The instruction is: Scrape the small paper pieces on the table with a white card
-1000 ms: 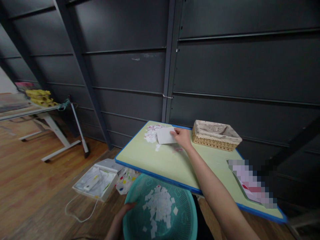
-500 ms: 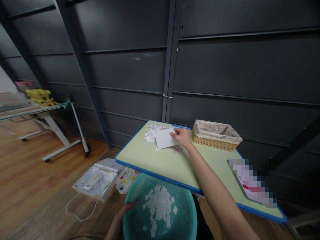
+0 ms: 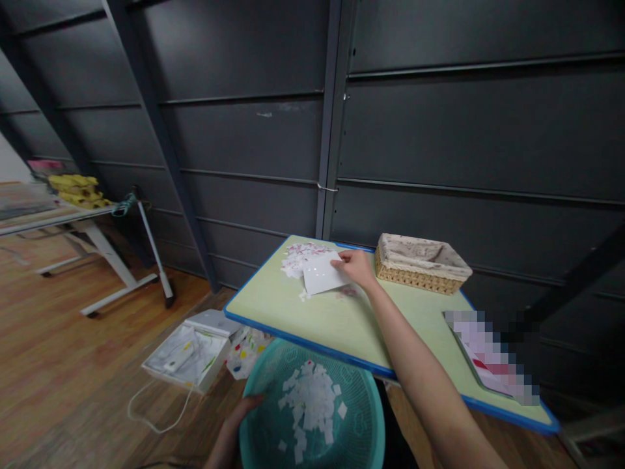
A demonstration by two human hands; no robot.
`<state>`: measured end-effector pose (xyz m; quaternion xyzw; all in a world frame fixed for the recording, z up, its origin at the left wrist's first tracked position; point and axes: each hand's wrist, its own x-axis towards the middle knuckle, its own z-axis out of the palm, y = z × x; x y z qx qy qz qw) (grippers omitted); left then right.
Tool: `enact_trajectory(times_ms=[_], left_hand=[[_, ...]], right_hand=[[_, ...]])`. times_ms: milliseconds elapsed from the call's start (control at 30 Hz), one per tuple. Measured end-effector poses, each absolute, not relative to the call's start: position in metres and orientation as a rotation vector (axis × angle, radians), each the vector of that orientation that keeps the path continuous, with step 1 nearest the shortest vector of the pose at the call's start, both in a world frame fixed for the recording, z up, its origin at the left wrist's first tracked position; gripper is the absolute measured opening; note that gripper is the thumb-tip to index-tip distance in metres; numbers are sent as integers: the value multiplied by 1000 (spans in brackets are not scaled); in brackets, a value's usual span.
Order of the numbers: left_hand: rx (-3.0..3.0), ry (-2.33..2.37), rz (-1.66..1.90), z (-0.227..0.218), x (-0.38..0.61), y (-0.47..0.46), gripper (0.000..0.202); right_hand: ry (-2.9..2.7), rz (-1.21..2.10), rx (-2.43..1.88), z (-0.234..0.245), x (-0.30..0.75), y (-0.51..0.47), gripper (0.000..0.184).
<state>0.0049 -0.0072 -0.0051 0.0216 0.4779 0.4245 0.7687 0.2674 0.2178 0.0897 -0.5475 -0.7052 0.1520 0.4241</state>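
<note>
My right hand (image 3: 357, 267) pinches the right edge of a white card (image 3: 322, 273) above the pale green table (image 3: 273, 306). Just behind the card lies a heap of small white paper pieces (image 3: 295, 259), some with pink marks. A few loose scraps (image 3: 303, 296) sit by the card's lower left corner. Below the table's front edge, my left hand (image 3: 249, 405) grips the left rim of a teal plastic basket (image 3: 375, 417). Its fingers reach inside and the thumb side is partly hidden. Many small white paper squares (image 3: 310, 397) lie on the basket's bottom.
A lined wicker basket (image 3: 422, 264) stands at the table's back right. A flat, partly blurred-out item (image 3: 488, 365) lies near the right edge. On the floor at left are an opened white box (image 3: 188, 355) with a cord and a clear bag (image 3: 249, 355). A dark wall rises behind.
The white card has tilted slightly, and its surface now shows shiny spots. More small scraps show by its lower left corner. My left hand and the teal basket have stayed put.
</note>
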Motion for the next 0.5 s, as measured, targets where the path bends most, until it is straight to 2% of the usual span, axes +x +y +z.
enact_trajectory(times_ms=[133,500], left_hand=[[74,1093,942,-4,6,-7,78],[95,1096,936,-5,5,-7,70]], right_hand=[[-1752,449,-1347,90,266,217,27],[-1739,584,-1266,87,264,218,28]])
